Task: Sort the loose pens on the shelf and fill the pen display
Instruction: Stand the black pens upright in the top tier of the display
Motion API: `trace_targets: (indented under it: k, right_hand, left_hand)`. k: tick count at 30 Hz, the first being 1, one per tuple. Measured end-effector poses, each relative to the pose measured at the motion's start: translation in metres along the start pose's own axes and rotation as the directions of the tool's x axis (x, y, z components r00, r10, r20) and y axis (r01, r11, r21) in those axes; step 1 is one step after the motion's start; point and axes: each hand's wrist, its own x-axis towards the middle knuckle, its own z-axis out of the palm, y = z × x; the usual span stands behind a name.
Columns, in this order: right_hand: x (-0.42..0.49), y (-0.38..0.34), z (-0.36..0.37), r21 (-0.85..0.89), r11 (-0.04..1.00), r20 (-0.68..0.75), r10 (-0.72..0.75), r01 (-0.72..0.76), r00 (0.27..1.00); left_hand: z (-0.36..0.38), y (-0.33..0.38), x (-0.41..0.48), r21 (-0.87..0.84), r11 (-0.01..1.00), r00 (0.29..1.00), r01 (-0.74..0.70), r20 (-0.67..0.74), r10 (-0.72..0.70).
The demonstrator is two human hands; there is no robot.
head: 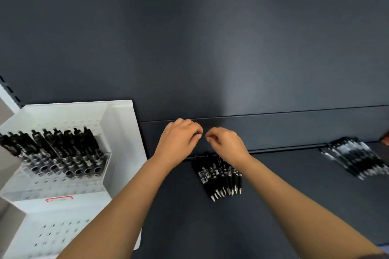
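Head-worn view, close, down onto shelf (200, 227)

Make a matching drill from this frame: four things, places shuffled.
Things
1. white pen display
2. black pen bundle
3. paler pen pile
4. left hand

Places
A. far right of the shelf
B. lying mid-shelf, tips toward camera
C. left end of the shelf
D. raised, fingers curled

Pairs: 1-C, 2-B, 3-A, 4-D
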Motion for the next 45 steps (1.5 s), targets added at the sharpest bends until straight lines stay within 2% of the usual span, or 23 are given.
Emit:
trace_targets:
  k: [4,7,12,15,17,20,25,27,30,34,36,39,42,45]
  right_hand:
    - [0.006,0.031,0.006,0.008,1.0,0.145,-0.001,0.0,0.989]
    - [0.01,0.046,0.017,0.014,1.0,0.284,0.003,-0.007,0.959]
    - [0.018,0.056,0.043,-0.029,0.999,0.395,-0.006,0.019,0.919]
    - [0.02,0.052,0.062,-0.118,0.989,0.437,-0.024,0.084,0.899]
    - [0.018,0.047,0.072,-0.179,0.977,0.444,-0.029,0.12,0.896]
    - [0.017,0.041,0.083,-0.225,0.968,0.451,0.002,0.111,0.893]
    - [0.027,0.042,0.082,-0.166,0.986,0.487,0.075,0.008,0.87]
    - [0.032,0.046,0.077,-0.091,0.993,0.497,0.112,-0.077,0.861]
    - [0.035,0.056,0.071,0.049,0.983,0.511,0.126,-0.175,0.85]
    - [0.033,0.065,0.065,0.234,0.945,0.443,0.105,-0.228,0.89]
    - [0.032,0.068,0.061,0.315,0.925,0.378,0.083,-0.212,0.922]
    - [0.029,0.072,0.053,0.408,0.888,0.32,0.078,-0.212,0.944]
    - [0.027,0.07,0.05,0.456,0.863,0.3,0.082,-0.218,0.951]
    - [0.026,0.056,0.046,0.481,0.855,0.277,0.063,-0.195,0.959]
  left_hand:
    - [0.035,0.005,0.008,0.021,0.993,0.987,0.114,0.114,-0.116]
    - [0.063,0.005,0.005,0.022,0.964,0.937,0.265,0.228,-0.263]
    - [0.106,0.003,-0.01,-0.002,0.803,0.732,0.596,0.413,-0.542]
    - [0.125,0.01,-0.019,0.047,0.73,0.615,0.682,0.502,-0.607]
    - [0.135,0.017,-0.024,0.05,0.681,0.568,0.731,0.51,-0.647]
    - [0.142,0.022,-0.028,0.024,0.61,0.537,0.792,0.449,-0.714]
    - [0.145,0.02,-0.024,0.04,0.544,0.484,0.838,0.406,-0.775]
    - [0.144,0.018,-0.022,0.065,0.542,0.474,0.838,0.405,-0.782]
    - [0.144,0.017,-0.019,0.155,0.59,0.484,0.792,0.43,-0.762]
    - [0.147,0.019,-0.021,0.214,0.64,0.513,0.738,0.438,-0.738]
    - [0.146,0.015,-0.024,0.147,0.655,0.55,0.742,0.426,-0.718]
    - [0.137,0.015,-0.026,-0.083,0.634,0.617,0.769,0.358,-0.701]
    - [0.123,0.021,-0.024,-0.244,0.582,0.631,0.776,0.296,-0.717]
    - [0.106,0.021,-0.023,-0.336,0.572,0.657,0.748,0.249,-0.712]
